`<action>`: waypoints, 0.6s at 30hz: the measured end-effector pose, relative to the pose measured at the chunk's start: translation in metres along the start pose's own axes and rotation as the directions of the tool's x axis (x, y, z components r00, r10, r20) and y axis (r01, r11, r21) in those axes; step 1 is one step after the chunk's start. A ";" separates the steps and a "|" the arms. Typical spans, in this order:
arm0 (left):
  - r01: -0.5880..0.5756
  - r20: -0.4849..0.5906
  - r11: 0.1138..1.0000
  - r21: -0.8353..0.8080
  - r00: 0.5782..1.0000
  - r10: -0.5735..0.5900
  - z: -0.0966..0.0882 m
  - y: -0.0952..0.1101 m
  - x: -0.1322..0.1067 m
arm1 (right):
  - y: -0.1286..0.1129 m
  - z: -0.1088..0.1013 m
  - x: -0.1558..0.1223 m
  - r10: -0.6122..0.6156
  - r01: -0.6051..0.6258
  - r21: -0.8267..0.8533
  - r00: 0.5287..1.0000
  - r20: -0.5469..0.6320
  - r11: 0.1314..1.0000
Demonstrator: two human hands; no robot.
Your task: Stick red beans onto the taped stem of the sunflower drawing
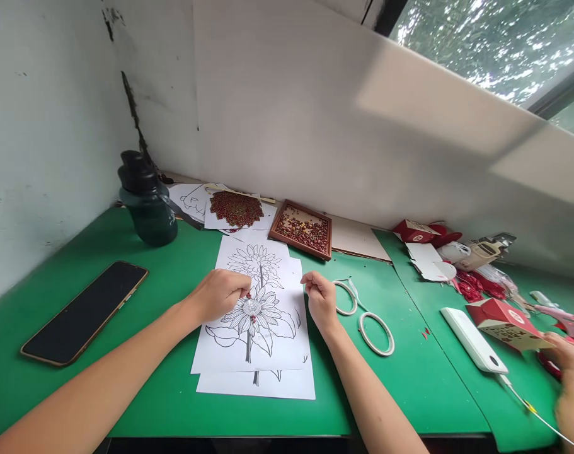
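A sunflower line drawing on white paper (pixel 268 334) lies on the green table (pixel 140 353), with another sheet under it. A few red beans sit near the flower's centre (pixel 252 308). My left hand (pixel 220 293) rests on the paper beside the flower's centre, fingers pinched together on something small I cannot make out. My right hand (pixel 321 299) hovers at the paper's right edge, fingers curled closed; what it holds, if anything, is hidden.
A wooden tray of red beans (pixel 302 228), a bean-filled picture (pixel 235 209) and a dark bottle (pixel 147 202) stand at the back. A phone (pixel 86 312) lies left. White scissors (pixel 365 312) lie right, then a white power bank (pixel 473 338), red boxes (pixel 501 318) and another person's hand (pixel 570 378).
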State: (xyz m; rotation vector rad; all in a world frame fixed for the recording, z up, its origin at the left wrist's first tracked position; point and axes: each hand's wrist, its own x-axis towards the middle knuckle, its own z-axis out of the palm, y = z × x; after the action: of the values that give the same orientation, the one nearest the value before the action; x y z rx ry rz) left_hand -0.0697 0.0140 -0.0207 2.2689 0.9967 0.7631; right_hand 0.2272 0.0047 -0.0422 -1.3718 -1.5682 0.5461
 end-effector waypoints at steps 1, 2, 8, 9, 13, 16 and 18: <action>0.010 -0.001 1.000 -0.006 1.000 -0.010 -0.001 -0.001 0.000 | -0.001 -0.001 0.001 -0.013 0.013 0.001 0.999 -0.031 1.000; 0.015 0.000 1.000 -0.013 1.000 -0.015 -0.002 -0.001 0.000 | -0.003 -0.002 0.002 -0.027 0.028 0.002 0.997 -0.066 1.000; 0.006 0.002 1.000 0.004 1.000 -0.006 -0.006 -0.002 0.000 | -0.009 -0.008 0.001 -0.064 0.070 0.039 0.986 -0.151 0.997; 0.009 0.000 1.000 0.007 1.000 -0.009 -0.006 -0.002 0.000 | -0.009 -0.008 0.000 -0.059 0.067 0.051 0.989 -0.134 0.996; 0.024 0.003 1.000 0.019 1.000 -0.024 -0.007 -0.003 0.000 | -0.008 -0.006 -0.002 -0.053 0.060 0.086 0.996 -0.073 0.994; 0.046 0.010 0.999 0.026 0.999 -0.047 -0.008 -0.003 0.000 | -0.009 -0.005 -0.002 -0.053 0.058 0.092 0.997 -0.061 0.994; 0.065 0.007 0.998 0.028 0.998 -0.065 -0.011 -0.002 0.000 | -0.009 -0.006 -0.002 -0.049 0.053 0.081 0.997 -0.061 0.995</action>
State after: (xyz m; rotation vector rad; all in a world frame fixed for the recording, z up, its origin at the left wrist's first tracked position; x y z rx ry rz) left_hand -0.0778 0.0179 -0.0145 2.2492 1.0781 0.7169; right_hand 0.2274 -0.0011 -0.0326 -1.2718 -1.5125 0.5283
